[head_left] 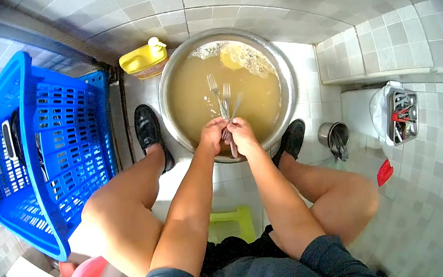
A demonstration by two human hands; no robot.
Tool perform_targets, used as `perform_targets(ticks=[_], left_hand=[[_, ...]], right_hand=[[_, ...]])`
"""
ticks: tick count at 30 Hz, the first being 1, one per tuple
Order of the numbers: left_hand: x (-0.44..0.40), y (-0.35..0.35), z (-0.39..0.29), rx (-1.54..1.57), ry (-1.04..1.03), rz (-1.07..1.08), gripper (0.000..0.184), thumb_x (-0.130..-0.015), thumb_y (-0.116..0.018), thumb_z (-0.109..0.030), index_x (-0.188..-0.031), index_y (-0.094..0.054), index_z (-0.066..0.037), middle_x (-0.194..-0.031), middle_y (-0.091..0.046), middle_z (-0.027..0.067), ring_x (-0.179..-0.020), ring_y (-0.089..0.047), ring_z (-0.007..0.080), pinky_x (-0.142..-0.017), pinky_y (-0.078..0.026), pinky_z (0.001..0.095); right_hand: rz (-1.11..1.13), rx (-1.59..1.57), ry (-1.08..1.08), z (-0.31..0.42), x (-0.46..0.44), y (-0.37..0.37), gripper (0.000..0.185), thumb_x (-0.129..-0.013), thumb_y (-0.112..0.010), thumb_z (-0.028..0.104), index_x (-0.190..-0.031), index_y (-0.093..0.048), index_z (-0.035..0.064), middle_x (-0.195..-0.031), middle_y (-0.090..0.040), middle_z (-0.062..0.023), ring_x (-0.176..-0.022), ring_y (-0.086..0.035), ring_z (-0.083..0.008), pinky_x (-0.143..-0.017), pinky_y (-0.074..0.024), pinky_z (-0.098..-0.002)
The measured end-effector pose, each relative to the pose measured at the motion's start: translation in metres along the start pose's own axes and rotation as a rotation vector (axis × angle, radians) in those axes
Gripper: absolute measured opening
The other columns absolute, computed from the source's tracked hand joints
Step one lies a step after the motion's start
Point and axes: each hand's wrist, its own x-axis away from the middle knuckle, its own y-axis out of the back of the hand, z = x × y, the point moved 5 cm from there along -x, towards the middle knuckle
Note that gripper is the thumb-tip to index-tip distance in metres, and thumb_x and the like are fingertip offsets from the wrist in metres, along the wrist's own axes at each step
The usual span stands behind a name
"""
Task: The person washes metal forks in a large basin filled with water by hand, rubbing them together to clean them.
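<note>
A wide metal basin (164, 90) full of cloudy brown water stands on the floor between my feet. Over its near side, my left hand (213, 135) and my right hand (243, 136) close together around a small bunch of forks (213, 84). The tines point away from me, and some handles stick out below my fingers. Between my palms the grip itself is partly hidden. White foam (255, 60) floats along the far rim, with a yellow roundish thing (230, 57) in it, perhaps a sponge.
Left of the basin are a yellow pump bottle (142, 61) and a large blue basket (36, 166). To the right stand a metal pot (325, 133) holding utensils, a cutlery tray (404, 134) and a red object (385, 172). A green stool (243, 221) is below me.
</note>
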Motion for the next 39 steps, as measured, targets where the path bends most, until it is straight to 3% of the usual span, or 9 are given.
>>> perform_targets(ticks=[2,9,14,15,20,24,27,38,39], left_hand=[[-0.001,-0.002,0.004,0.023,0.026,0.195,0.014,-0.089,-0.065,-0.011,-0.103,-0.062,-0.010,-0.082,-0.066,0.0025,-0.063,-0.060,0.0152,-0.051,-0.047,0.0327],[0.001,-0.005,-0.006,-0.038,0.044,0.188,0.015,-0.089,-0.059,-0.005,-0.100,-0.063,-0.013,-0.078,-0.065,0.0012,-0.055,-0.057,0.0159,-0.041,-0.043,0.0357],[-0.036,0.004,0.004,0.128,-0.009,0.212,0.017,-0.090,-0.051,0.001,-0.100,-0.062,-0.004,-0.084,-0.066,0.0102,-0.070,-0.066,0.0250,-0.064,-0.060,0.0431],[-0.026,-0.004,-0.004,0.197,-0.022,0.192,0.013,-0.087,-0.056,0.001,-0.087,-0.065,-0.008,-0.078,-0.067,0.0033,-0.064,-0.062,0.0178,-0.060,-0.052,0.0341],[-0.038,-0.002,-0.015,0.122,-0.024,0.114,0.009,-0.086,-0.058,0.001,-0.086,-0.065,-0.004,-0.081,-0.069,0.0079,-0.070,-0.065,0.0204,-0.064,-0.054,0.0354],[-0.030,-0.010,-0.027,0.122,0.037,0.043,0.006,-0.086,-0.060,-0.002,-0.084,-0.066,-0.003,-0.081,-0.069,0.0111,-0.069,-0.066,0.0218,-0.061,-0.055,0.0368],[-0.035,-0.008,-0.030,0.115,-0.024,0.047,0.006,-0.089,-0.057,-0.004,-0.094,-0.062,-0.004,-0.085,-0.069,0.0111,-0.064,-0.065,0.0207,-0.050,-0.051,0.0361],[-0.016,-0.012,-0.040,0.067,-0.113,0.079,0.006,-0.094,-0.056,-0.002,-0.096,-0.053,-0.008,-0.080,-0.065,0.0093,-0.061,-0.062,0.0182,-0.051,-0.052,0.0318],[-0.015,-0.012,-0.041,0.023,-0.123,0.113,0.007,-0.094,-0.056,-0.001,-0.096,-0.053,-0.007,-0.080,-0.065,0.0096,-0.062,-0.062,0.0180,-0.052,-0.053,0.0310]], right_hand=[[0.043,-0.045,-0.004,0.009,0.011,-0.003,0.009,-0.096,-0.051,0.008,-0.100,-0.059,0.0059,-0.083,-0.063,-0.0071,-0.068,-0.063,-0.0191,-0.051,-0.0533,-0.0356],[0.074,0.122,0.012,0.010,0.006,0.000,0.016,-0.091,-0.051,0.001,-0.100,-0.064,0.0040,-0.081,-0.063,-0.0049,-0.065,-0.059,-0.0158,-0.055,-0.0523,-0.0328],[0.059,0.262,0.024,-0.001,-0.012,0.005,0.015,-0.089,-0.053,0.000,-0.094,-0.066,0.0009,-0.079,-0.063,-0.0057,-0.069,-0.059,-0.0160,-0.063,-0.0488,-0.0323],[0.041,0.270,0.006,0.000,-0.012,0.006,0.014,-0.090,-0.054,0.002,-0.094,-0.067,0.0000,-0.078,-0.063,-0.0059,-0.070,-0.059,-0.0162,-0.065,-0.0477,-0.0323],[-0.009,0.373,0.042,0.004,-0.030,0.024,0.013,-0.092,-0.056,0.009,-0.096,-0.065,-0.0001,-0.075,-0.063,-0.0069,-0.060,-0.061,-0.0168,-0.046,-0.0473,-0.0322],[-0.007,0.260,-0.016,0.032,-0.026,0.035,0.014,-0.093,-0.050,0.003,-0.106,-0.056,0.0009,-0.080,-0.062,-0.0083,-0.057,-0.060,-0.0174,-0.047,-0.0486,-0.0277],[-0.018,0.298,0.075,0.057,-0.022,0.036,0.017,-0.093,-0.052,0.003,-0.109,-0.057,0.0008,-0.081,-0.062,-0.0076,-0.058,-0.061,-0.0157,-0.046,-0.0474,-0.0262],[-0.214,0.545,0.654,0.140,0.009,0.037,0.014,-0.092,-0.063,0.014,-0.099,-0.070,0.0030,-0.077,-0.066,-0.0014,-0.063,-0.059,-0.0102,-0.052,-0.0474,-0.0262],[-0.248,0.696,0.657,0.143,0.010,0.038,0.018,-0.093,-0.061,0.017,-0.100,-0.068,0.0015,-0.084,-0.067,-0.0097,-0.072,-0.062,-0.0221,-0.063,-0.0488,-0.0337]])
